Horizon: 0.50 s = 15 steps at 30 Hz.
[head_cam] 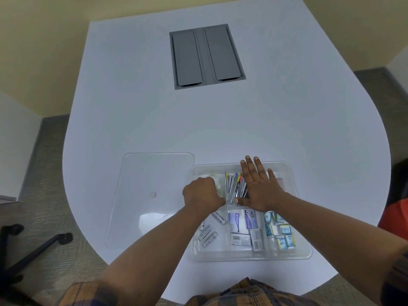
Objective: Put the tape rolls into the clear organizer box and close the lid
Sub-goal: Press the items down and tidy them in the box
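The clear organizer box [295, 250] sits at the near right of the white table, its lid off. My left hand [202, 194] is curled over the back left compartment, closed on a clear tape roll [217, 183] that shows past my knuckles. My right hand [259, 187] lies flat with fingers spread over the back middle compartment, on top of several staplers [234, 186]. The clear lid [152, 195] lies flat on the table to the left of the box. My hands hide most of the back compartments.
The front compartments hold white batteries [208, 236], purple and white staple boxes [242, 226] and small blue-yellow boxes [281, 233]. A grey cable hatch [206, 56] is set into the table farther back. A black chair base [28, 250] stands on the floor at left.
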Each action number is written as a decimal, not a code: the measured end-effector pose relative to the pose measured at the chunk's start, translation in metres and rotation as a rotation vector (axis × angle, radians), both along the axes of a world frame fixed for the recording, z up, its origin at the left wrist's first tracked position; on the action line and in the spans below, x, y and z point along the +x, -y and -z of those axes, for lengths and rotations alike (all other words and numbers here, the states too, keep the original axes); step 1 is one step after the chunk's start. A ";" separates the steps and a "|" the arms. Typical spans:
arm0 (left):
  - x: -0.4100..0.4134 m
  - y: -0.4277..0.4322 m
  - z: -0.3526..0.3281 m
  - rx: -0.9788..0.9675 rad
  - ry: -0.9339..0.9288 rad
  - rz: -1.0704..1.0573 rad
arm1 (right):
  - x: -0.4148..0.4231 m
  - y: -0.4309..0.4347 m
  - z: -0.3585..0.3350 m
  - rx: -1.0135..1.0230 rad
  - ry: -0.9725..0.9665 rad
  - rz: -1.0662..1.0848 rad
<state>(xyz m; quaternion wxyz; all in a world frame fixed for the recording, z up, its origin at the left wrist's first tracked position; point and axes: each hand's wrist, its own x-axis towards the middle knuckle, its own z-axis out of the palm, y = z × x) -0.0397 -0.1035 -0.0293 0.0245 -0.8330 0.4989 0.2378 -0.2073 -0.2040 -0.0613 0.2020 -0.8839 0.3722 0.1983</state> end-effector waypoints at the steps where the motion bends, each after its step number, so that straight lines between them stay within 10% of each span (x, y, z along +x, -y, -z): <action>1: 0.000 0.000 -0.001 -0.014 0.011 0.001 | 0.000 0.000 0.000 -0.003 0.002 -0.001; 15: 0.014 0.009 0.005 -0.140 0.025 -0.110 | 0.000 -0.001 -0.002 -0.009 -0.002 -0.001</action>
